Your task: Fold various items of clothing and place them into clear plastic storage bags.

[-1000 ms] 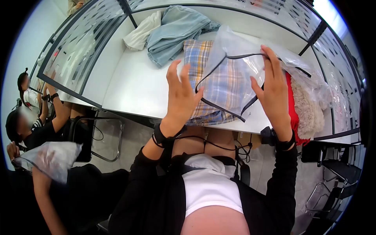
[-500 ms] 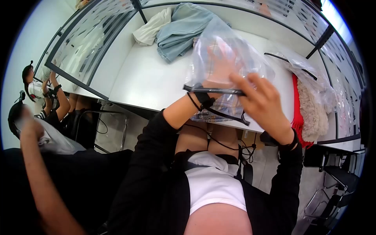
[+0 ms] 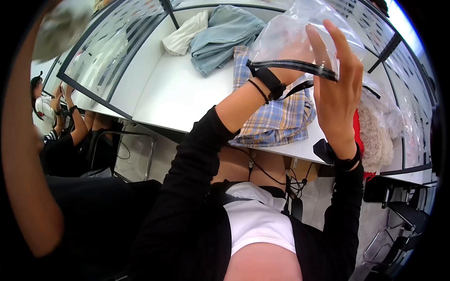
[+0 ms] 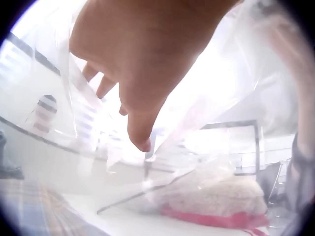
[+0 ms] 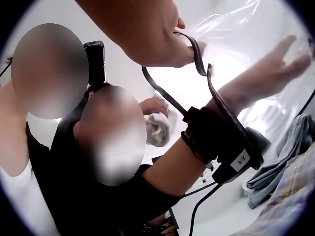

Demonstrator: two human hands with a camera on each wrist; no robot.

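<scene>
A clear plastic bag [image 3: 283, 35] with a black-edged mouth is raised over the far part of the table. My left hand [image 3: 297, 56] is inside it, wrist at the mouth; in the left wrist view the left hand's fingers [image 4: 140, 123] reach loosely forward within the plastic. My right hand [image 3: 340, 89] holds the bag's rim at its right end, one digit seen through the plastic and another finger pointing up outside. Beneath the bag lies a folded plaid garment [image 3: 281, 122] in blue and yellow, partly covered by my left arm.
Pale blue jeans [image 3: 222, 40] and a white cloth [image 3: 185, 35] lie at the back left. A fluffy beige item [image 3: 375, 140] and red fabric lie right, under more plastic. Framed clear panels [image 3: 108, 61] border the table. Another person's arm [image 3: 23, 140] is raised close on my left.
My left hand went into the bag, and both hands lifted it off the plaid garment, up and to the right. The person on the left raised an arm holding something pale.
</scene>
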